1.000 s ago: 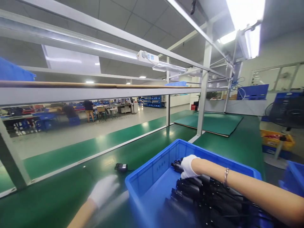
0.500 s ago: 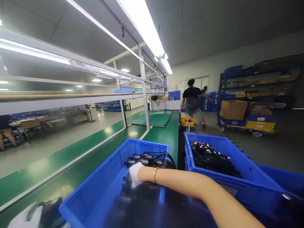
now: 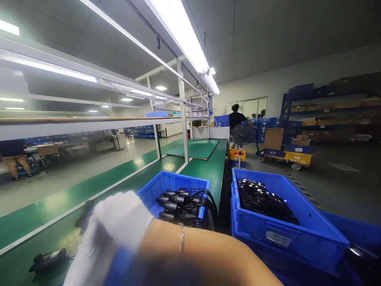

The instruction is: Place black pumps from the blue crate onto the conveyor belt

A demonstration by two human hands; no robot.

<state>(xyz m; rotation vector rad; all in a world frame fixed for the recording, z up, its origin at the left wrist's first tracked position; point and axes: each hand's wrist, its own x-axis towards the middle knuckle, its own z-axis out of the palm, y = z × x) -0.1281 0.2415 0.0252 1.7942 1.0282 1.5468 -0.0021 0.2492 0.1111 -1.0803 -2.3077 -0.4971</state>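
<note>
My right hand (image 3: 123, 216), in a white glove, is closed in front of me over the left side of the near blue bin (image 3: 169, 178). My left hand (image 3: 92, 254), also gloved, meets it from below, its fingers partly hidden. A blurred black cylindrical device (image 3: 84, 216) sticks out on the far left side of both hands, which appear closed around it. Another black cylindrical device (image 3: 49, 260) lies on the green bench to their left. Several black cylindrical devices with cables (image 3: 175, 202) are piled in the near bin; my right arm hides its front part.
A second blue bin (image 3: 285, 234) with black cables (image 3: 258, 198) stands to the right. A white frame post (image 3: 184, 135) rises from the green bench (image 3: 216, 163). Beyond are a black fan (image 3: 243, 134), a person (image 3: 236, 119) and a loaded cart (image 3: 282, 159).
My right hand has left the near bin and moved left and closer to my left hand, which has moved right. The device near my left hand now lies apart on the bench.
</note>
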